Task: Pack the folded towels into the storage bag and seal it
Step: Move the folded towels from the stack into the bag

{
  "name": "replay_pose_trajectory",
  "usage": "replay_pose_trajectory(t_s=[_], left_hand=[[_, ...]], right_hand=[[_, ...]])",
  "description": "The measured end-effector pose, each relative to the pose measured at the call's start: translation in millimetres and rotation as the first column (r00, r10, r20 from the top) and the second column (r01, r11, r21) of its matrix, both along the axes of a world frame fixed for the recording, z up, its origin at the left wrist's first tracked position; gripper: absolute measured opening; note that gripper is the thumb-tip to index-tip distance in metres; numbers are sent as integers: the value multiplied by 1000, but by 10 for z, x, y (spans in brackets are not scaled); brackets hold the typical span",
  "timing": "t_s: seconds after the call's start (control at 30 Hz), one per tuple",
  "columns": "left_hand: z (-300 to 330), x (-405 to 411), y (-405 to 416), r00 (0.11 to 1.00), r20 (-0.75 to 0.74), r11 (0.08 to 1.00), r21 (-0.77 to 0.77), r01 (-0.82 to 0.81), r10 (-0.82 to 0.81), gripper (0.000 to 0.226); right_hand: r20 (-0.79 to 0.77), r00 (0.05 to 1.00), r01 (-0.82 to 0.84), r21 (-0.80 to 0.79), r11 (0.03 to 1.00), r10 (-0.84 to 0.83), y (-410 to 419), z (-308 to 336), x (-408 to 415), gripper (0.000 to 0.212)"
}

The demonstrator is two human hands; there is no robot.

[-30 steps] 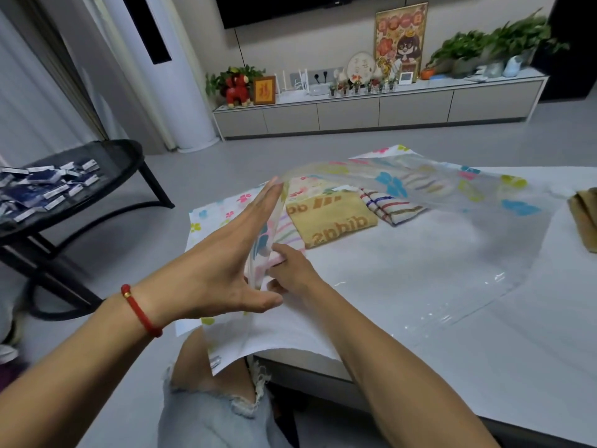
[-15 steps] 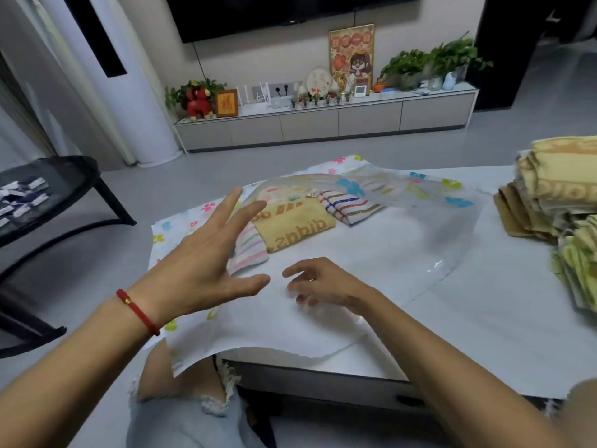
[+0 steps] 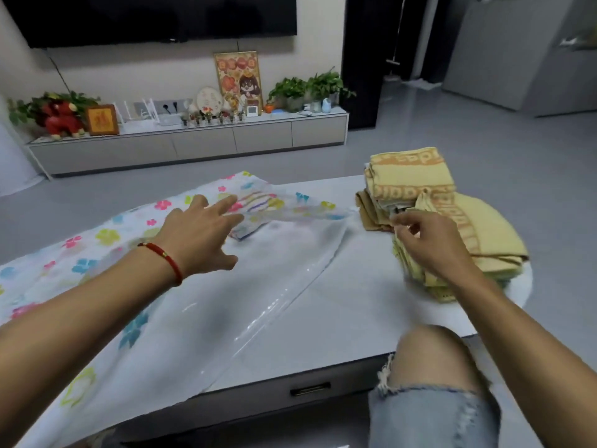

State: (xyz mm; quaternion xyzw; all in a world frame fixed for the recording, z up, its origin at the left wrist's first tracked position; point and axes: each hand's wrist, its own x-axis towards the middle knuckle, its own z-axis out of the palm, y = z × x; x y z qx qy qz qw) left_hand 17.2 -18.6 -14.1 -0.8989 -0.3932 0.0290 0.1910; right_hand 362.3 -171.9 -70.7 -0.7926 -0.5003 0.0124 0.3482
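Observation:
A clear storage bag (image 3: 200,305) with coloured flower prints lies flat across the white table (image 3: 349,305). A striped folded towel (image 3: 258,205) shows through it at the far end. My left hand (image 3: 200,237), fingers spread, hovers over the bag near that towel and holds nothing. At the table's right end stands a pile of folded yellow towels (image 3: 452,215). My right hand (image 3: 429,244) reaches over the pile with its fingers curled at the towels' near edges; whether it grips one I cannot tell.
A long low TV cabinet (image 3: 193,143) with plants and frames stands against the far wall. Grey floor lies between it and the table. My bare knee (image 3: 433,360) in torn jeans sits at the table's front right corner.
The view has swung right. My right hand left the bag and moved to the towel pile. My left hand went further along the bag toward the striped towel.

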Motion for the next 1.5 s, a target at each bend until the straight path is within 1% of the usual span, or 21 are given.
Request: replay_pose_trajectory(t_s=[0.07, 0.17, 0.23, 0.27, 0.33, 0.47, 0.53, 0.6, 0.67, 0.7, 0.83, 0.93, 1.0, 1.1, 1.13, 1.27, 1.33, 1.4, 1.43, 1.47, 1.5], left_hand=[[-36, 144, 27, 1000, 17, 1000, -17, 9, -9, 80], [-56, 223, 67, 998, 70, 999, -39, 2, 1, 83], [-45, 202, 105, 994, 111, 999, -53, 7, -1, 87], [-34, 184, 129, 992, 130, 998, -60, 12, -4, 89], [-7, 149, 178, 987, 160, 997, -71, 12, -1, 93], [44, 100, 272, 981, 191, 999, -34, -4, 11, 99], [70, 74, 315, 982, 190, 1000, -25, -2, 6, 103], [86, 41, 362, 984, 177, 1000, -16, 8, -6, 107], [126, 13, 402, 985, 172, 1000, -7, 12, -10, 111], [150, 3, 418, 985, 171, 1000, -8, 9, -8, 113], [267, -27, 431, 982, 190, 1000, -29, 6, -1, 115], [355, -34, 388, 982, 190, 1000, -28, -5, 10, 115], [410, -54, 347, 985, 171, 999, -30, -19, 24, 117], [492, -117, 300, 989, 144, 999, -36, -20, 25, 120], [519, -140, 291, 989, 143, 999, -42, -16, 22, 122], [622, -212, 291, 986, 165, 998, -60, -6, 16, 123], [656, -243, 310, 982, 188, 999, -53, 5, 5, 122], [673, -280, 330, 977, 213, 999, -38, 20, -12, 120], [683, -302, 334, 974, 226, 999, -30, 27, -20, 119], [694, -320, 333, 971, 239, 999, -28, 33, -25, 117], [706, -334, 331, 968, 250, 999, -29, 39, -30, 114]], right_hand=[[136, 965, 226, 11, 974, -225, -14, 87, 417, 32], [102, 864, 499, -301, 813, -492, -23, 121, 940, 43], [20, 832, 474, -546, 691, -554, -42, 88, 1123, 47], [8, 835, 444, -598, 667, -550, -45, 61, 1189, 48], [63, 848, 460, -582, 671, -526, -20, 15, 1246, 45], [215, 847, 531, -374, 760, -485, -23, -12, 1321, 37], [90, 888, 453, -336, 826, -450, -52, 47, 1408, 54], [-233, 898, 276, -362, 890, -373, -91, 181, 1499, 73], [-614, 743, 42, -352, 935, -265, -171, 348, 1498, 79], [-720, 662, -51, -322, 945, -210, -221, 428, 1456, 76], [-853, 523, -280, -173, 944, -1, -251, 642, 1095, 59], [-891, 412, -473, -31, 880, 190, -54, 634, 605, 46], [-921, 264, -615, 69, 785, 287, 169, 529, 171, 46], [-955, -35, -732, 225, 643, 295, 614, 260, -476, 53], [-953, -79, -740, 251, 624, 291, 793, 154, -666, 54], [-955, -19, -711, 222, 667, 298, 1581, -229, -1356, 54], [-947, -44, -681, 261, 684, 318, 1995, -317, -1643, 54], [-931, -84, -543, 341, 768, 354, 2430, -372, -1795, 53], [-921, -50, -449, 367, 815, 387, 2638, -410, -1825, 51], [-912, 65, -350, 358, 866, 404, 2816, -462, -1827, 48], [-894, 242, -252, 316, 915, 376, 2954, -543, -1800, 46]])
